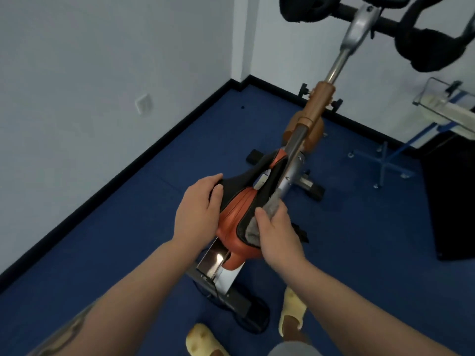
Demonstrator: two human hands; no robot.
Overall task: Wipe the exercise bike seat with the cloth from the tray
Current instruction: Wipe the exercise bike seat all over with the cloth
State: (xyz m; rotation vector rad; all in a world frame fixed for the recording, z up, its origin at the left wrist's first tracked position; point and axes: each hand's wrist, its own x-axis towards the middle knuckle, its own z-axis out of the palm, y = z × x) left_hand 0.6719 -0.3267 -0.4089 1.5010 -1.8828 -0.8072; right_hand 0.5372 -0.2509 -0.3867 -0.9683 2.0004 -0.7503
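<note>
The exercise bike seat (240, 209) is orange and black and sits in the middle of the view, nose pointing away from me. My left hand (199, 211) grips its left edge, thumb on top. My right hand (276, 235) holds a grey fluffy cloth (267, 214) pressed against the seat's right side. Part of the cloth is hidden under my fingers. At the right edge stands a clear tray (444, 104) on a blue-framed stand.
The bike's frame (317, 109) runs away from me to black padded handlebars (431, 47) at the top. Blue carpet (128, 240) covers the floor, and white walls meet in a corner at the back. A black cabinet (452, 196) stands right. My yellow slippers (291, 312) are below.
</note>
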